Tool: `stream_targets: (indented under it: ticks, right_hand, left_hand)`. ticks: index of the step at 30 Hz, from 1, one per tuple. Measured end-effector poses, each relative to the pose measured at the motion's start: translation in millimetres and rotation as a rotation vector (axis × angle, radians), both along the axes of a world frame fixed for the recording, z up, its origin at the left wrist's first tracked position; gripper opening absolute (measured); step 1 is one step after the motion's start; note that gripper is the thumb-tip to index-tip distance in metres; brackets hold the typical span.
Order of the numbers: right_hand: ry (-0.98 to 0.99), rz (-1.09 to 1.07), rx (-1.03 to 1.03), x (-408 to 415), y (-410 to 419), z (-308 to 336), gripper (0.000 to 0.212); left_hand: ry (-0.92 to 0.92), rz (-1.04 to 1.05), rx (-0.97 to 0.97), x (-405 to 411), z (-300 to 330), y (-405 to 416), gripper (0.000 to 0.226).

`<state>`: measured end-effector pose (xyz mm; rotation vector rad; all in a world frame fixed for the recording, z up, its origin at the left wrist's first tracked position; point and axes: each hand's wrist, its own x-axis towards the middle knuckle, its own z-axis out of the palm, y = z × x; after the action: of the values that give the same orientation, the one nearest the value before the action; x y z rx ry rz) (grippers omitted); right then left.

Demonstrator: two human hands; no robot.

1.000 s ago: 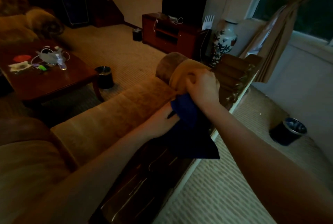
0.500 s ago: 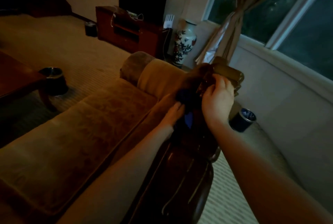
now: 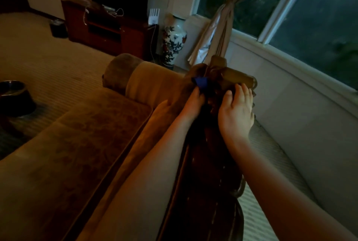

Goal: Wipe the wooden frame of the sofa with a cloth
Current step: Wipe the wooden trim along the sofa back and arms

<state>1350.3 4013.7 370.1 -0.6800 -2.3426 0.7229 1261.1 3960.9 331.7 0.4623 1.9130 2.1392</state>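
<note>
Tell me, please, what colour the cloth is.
The cloth is blue, seen in the head view.

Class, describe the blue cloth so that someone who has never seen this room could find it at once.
Start at the brown sofa and follow its dark wooden frame along the back to the carved end by the curtain. There, just past the left hand, a small patch of blue cloth shows. It is the only bright blue thing among browns.
</note>
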Motion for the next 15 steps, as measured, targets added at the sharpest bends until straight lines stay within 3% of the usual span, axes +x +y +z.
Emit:
stream_targets:
  ticks: [3, 7, 11, 15]
  right_hand:
    - [-0.004, 0.015, 0.011, 0, -1, 0, 0.047]
    - [-0.002, 0.025, -0.007, -1, -5, 1, 0.047]
    - [0.006, 0.029, -0.036, -1, -5, 2, 0.046]
    - [0.075, 0.030, -0.086, -2, -2, 3, 0.045]
  left_hand:
    - [-0.016, -0.047, -0.152, -5, -17, -6, 0.031]
    - [0.002, -0.017, -0.093, 25, -23, -28, 0.015]
    - [0.226, -0.005, 0.036, 57, -20, -41, 0.035]
    - [0.437, 0.017, -0.095, 30, 9, -12, 0.045]
